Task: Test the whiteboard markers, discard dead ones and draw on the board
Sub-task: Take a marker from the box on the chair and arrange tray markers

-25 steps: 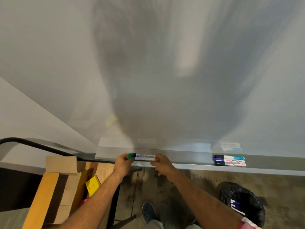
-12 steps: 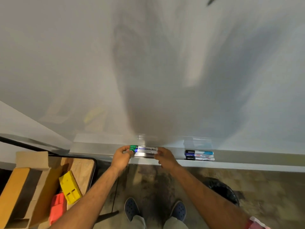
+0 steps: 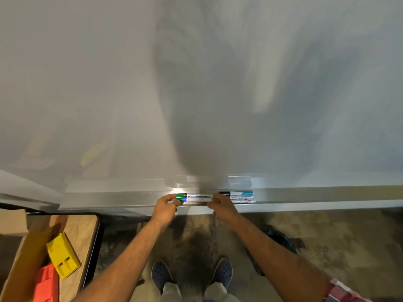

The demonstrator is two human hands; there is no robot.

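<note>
Two markers (image 3: 197, 197), one green-capped and one blue-capped, lie side by side along the whiteboard's metal tray (image 3: 316, 198). My left hand (image 3: 166, 204) grips their capped left ends and my right hand (image 3: 220, 203) grips their right ends. Just to the right, three more markers (image 3: 242, 196) lie stacked in the tray, touching my right hand's knuckles. The whiteboard (image 3: 196, 83) above is bare, with grey smears and my shadow on it.
A wooden table (image 3: 85, 232) at the lower left carries a cardboard box (image 3: 13, 223), a yellow block (image 3: 63, 256) and a red block (image 3: 46, 284). A black-lined bin (image 3: 281, 238) sits on the floor under my right forearm. My shoes (image 3: 192, 273) stand below.
The view has swung to the right and nearer; the pair of markers in my hands now sits right beside the three tray markers. Both hands keep their hold.
</note>
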